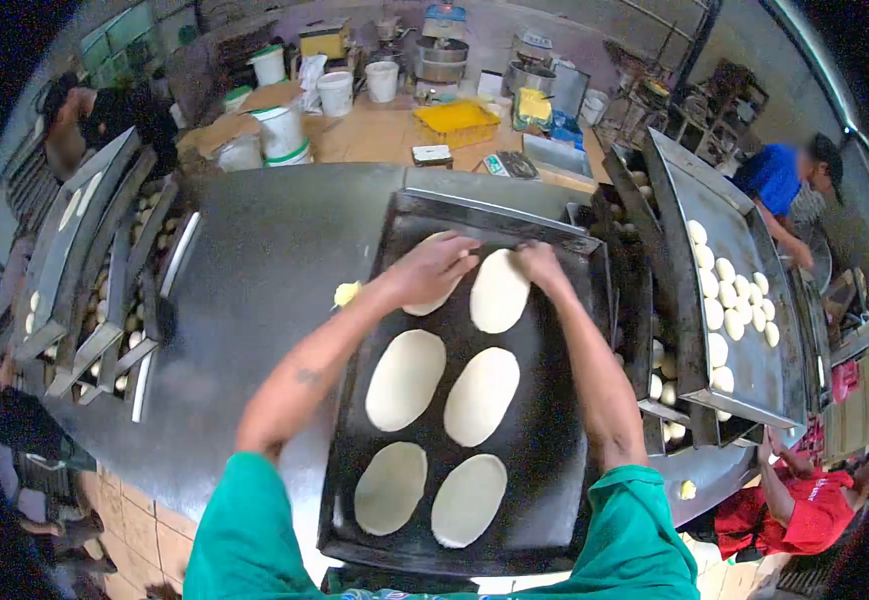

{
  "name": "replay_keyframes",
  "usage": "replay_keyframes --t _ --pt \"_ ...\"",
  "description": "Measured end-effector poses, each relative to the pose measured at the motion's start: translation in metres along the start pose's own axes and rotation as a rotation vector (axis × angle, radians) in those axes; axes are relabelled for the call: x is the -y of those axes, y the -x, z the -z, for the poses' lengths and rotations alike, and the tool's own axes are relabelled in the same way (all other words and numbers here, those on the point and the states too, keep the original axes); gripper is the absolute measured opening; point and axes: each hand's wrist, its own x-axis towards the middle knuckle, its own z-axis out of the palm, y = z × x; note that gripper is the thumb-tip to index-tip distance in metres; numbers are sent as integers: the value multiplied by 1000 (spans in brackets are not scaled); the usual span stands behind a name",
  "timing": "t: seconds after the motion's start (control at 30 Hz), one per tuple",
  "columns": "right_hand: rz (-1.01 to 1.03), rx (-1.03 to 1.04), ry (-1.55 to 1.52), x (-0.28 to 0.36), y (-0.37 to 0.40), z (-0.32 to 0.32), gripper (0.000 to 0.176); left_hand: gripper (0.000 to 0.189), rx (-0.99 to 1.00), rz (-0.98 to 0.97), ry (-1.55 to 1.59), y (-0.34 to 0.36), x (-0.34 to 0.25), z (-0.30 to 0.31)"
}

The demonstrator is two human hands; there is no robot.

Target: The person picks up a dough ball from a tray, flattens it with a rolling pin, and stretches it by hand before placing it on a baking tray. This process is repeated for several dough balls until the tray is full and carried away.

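Observation:
A dark baking tray (pixel 545 450) lies before me, holding several flat oval dough pieces in two columns. At its far end, my right hand (pixel 540 264) pinches the upper right edge of one flattened dough piece (pixel 500 292). My left hand (pixel 433 272) is closed, its fingertips at the same piece's upper left edge; whether they grip it is hard to see. Beneath that hand, another dough oval (pixel 423 308) is partly hidden. Nearer to me lie a middle left oval (pixel 406 380), a middle right oval (pixel 482 396), and two more ovals in the front row.
The tray rests on a metal table (pixel 245 270). A yellow lump (pixel 347 293) sits left of the tray. Stacked trays with dough balls stand at the left (pixel 105 260) and right (pixel 695 300). Two people work on the right, in blue (pixel 770 180) and red (pixel 805 510); another stands far left.

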Motion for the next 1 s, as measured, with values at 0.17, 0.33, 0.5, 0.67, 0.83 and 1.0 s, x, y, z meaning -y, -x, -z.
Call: replay_keyframes --t 0.17,0.33,0.5,0.67,0.83,1.0 --pt "78 -210 144 -3 10 -3 24 39 -127 654 490 242 -62 150" --pt "-118 -437 -171 118 1 -6 39 51 -487 1269 -189 569 2 206" --pt "385 -415 -318 420 -2 -38 34 57 -700 1242 -762 653 30 273" --pt "740 -60 -365 747 24 -112 33 47 -808 1144 -692 676 96 300" --pt "1079 383 20 901 -19 -236 35 36 -700 1045 -611 703 60 297" --pt "796 497 301 943 -80 -323 71 31 -620 983 -585 742 38 294"
